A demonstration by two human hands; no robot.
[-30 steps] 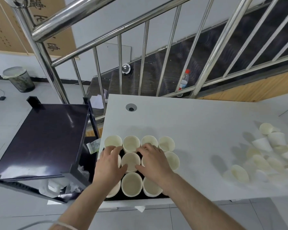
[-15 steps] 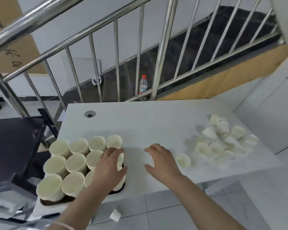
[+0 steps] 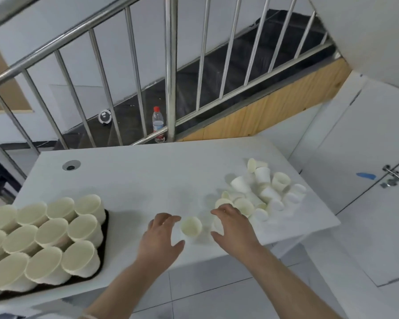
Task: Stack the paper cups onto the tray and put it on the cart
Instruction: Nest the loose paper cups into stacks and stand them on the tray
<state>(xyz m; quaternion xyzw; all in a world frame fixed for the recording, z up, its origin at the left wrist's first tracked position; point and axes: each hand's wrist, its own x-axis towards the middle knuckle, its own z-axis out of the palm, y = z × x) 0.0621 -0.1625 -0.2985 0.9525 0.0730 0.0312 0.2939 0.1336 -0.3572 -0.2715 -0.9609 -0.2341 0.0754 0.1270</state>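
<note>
Head view, my left hand (image 3: 160, 238) and right hand (image 3: 234, 229) spread loose beside one cup (image 3: 191, 226) on the table (image 3: 136, 178), both grips holding nothing, tray (image 3: 105, 229) full of upright cups (image 3: 46, 236).

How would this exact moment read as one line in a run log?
left hand: open, beside lone paper cup | right hand: open, by loose cups | tray: cups upright

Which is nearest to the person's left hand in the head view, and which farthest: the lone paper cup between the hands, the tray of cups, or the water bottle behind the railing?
Measured from the left hand:
1. Lone paper cup, just to its right on the table, nearly at the fingertips.
2. Tray of upright cups, to its left at the table's edge.
3. Water bottle, well beyond the table's far edge, behind the railing.
</note>
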